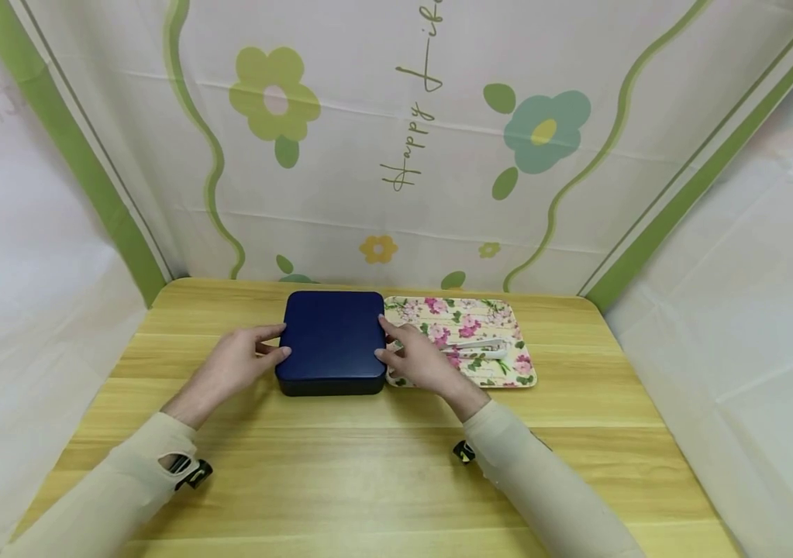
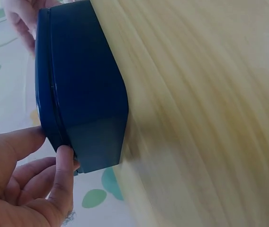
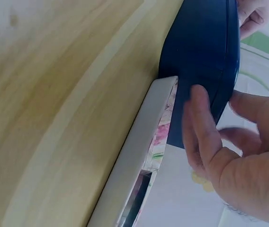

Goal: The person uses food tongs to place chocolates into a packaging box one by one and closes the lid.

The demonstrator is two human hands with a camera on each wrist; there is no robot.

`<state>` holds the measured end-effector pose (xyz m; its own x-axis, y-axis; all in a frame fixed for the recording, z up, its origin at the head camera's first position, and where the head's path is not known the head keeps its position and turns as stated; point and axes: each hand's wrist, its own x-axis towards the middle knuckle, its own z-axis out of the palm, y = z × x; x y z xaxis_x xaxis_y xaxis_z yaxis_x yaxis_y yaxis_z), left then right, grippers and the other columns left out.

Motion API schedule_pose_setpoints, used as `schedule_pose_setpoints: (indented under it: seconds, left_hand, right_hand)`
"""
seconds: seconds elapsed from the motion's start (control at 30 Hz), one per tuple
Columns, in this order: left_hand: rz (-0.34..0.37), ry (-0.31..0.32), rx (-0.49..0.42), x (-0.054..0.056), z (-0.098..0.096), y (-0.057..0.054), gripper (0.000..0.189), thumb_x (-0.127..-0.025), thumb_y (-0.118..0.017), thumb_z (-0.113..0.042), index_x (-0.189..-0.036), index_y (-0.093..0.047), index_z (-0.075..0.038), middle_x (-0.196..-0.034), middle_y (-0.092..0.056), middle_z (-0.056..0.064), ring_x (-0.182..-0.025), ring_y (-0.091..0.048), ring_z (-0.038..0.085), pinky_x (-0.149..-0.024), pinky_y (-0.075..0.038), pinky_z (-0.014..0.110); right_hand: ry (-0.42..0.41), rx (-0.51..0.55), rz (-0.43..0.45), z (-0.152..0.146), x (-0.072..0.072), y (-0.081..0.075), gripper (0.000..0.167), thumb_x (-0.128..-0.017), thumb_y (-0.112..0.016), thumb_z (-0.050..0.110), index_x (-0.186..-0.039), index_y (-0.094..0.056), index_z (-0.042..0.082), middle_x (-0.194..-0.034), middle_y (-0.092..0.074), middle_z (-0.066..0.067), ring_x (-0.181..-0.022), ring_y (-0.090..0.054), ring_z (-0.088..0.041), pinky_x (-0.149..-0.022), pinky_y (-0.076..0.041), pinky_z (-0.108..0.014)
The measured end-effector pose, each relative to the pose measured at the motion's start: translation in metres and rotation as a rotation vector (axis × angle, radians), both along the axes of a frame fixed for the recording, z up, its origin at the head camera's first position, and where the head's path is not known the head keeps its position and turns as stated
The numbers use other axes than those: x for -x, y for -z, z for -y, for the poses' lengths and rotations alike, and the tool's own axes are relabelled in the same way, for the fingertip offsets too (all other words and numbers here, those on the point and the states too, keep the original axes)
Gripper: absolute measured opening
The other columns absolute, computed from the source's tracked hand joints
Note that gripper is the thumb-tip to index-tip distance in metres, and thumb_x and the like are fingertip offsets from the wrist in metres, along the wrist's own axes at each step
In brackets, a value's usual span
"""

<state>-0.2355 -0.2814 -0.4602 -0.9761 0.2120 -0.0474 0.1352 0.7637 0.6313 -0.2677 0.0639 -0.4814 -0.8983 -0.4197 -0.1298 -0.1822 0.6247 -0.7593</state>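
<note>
A dark blue square box [image 1: 332, 337] with a lid sits near the back of the table. My left hand [image 1: 239, 356] holds its left side, fingertips and thumb apart along the lid's edge. In the left wrist view, one fingertip [image 2: 64, 158] lies at the seam below the lid. On the opposite side, my right hand [image 1: 420, 360] holds the box with thumb and fingers spread along the edge. The right wrist view shows a fingertip [image 3: 200, 97] at the box's side wall. The lid lies level on the box, and the inside is hidden.
Right beside the box lies a flowered tray [image 1: 501, 314], its left edge close against the box. A white, slender utensil [image 1: 494, 347] rests on it, partly behind my right hand. A printed cloth [image 1: 340, 194] hangs behind the wooden table [image 1: 340, 480].
</note>
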Motion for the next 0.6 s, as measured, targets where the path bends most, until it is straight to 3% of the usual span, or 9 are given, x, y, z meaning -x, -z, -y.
schedule_pose_setpoints:
  seconds: [0.13,0.23,0.33,0.47,0.6]
  left_hand:
    - [-0.034,0.038,0.049,0.000,0.001,0.001,0.061,-0.117,-0.076,-0.027,-0.168,-0.060,0.003,-0.155,-0.074,0.031,-0.127,-0.084,0.045,-0.100,-0.073,0.058]
    - [-0.072,0.069,0.101,0.001,0.003,0.001,0.059,-0.117,-0.076,-0.027,-0.166,-0.062,0.003,-0.152,-0.076,0.030,-0.125,-0.084,0.044,-0.096,-0.073,0.056]
    - [-0.108,0.085,0.160,0.005,0.004,-0.002,0.056,-0.116,-0.078,-0.028,-0.161,-0.068,0.002,-0.156,-0.075,0.029,-0.129,-0.082,0.047,-0.097,-0.072,0.059]
    - [-0.154,0.122,0.259,0.024,-0.001,-0.008,0.051,-0.116,-0.078,-0.029,-0.155,-0.073,0.003,-0.164,-0.068,0.030,-0.139,-0.076,0.052,-0.110,-0.068,0.066]
    - [-0.171,0.190,0.347,0.053,-0.008,-0.009,0.059,-0.119,-0.073,-0.033,-0.165,-0.063,0.004,-0.174,-0.058,0.031,-0.153,-0.066,0.055,-0.124,-0.059,0.070]
  right_hand:
    - [-0.073,-0.122,-0.087,0.001,0.001,-0.001,0.070,-0.124,-0.064,0.027,-0.185,-0.033,0.017,-0.160,-0.061,-0.027,-0.085,-0.065,-0.014,-0.076,-0.055,-0.030]
    - [-0.094,-0.161,-0.103,0.002,0.002,-0.006,0.070,-0.123,-0.065,0.029,-0.185,-0.035,0.016,-0.167,-0.057,-0.025,-0.095,-0.069,-0.020,-0.079,-0.058,-0.035]
    - [-0.104,-0.256,-0.137,0.004,0.010,-0.012,0.074,-0.122,-0.068,0.037,-0.185,-0.037,0.016,-0.186,-0.043,-0.019,-0.115,-0.079,-0.024,-0.089,-0.066,-0.039]
    - [-0.123,-0.394,-0.159,0.008,0.031,-0.023,0.085,-0.119,-0.069,0.050,-0.187,-0.031,0.015,-0.200,-0.019,-0.008,-0.126,-0.082,-0.024,-0.103,-0.067,-0.044]
    - [-0.157,-0.462,-0.169,0.010,0.053,-0.025,0.092,-0.118,-0.067,0.058,-0.188,-0.025,0.018,-0.200,-0.017,-0.005,-0.134,-0.079,-0.027,-0.116,-0.064,-0.048]
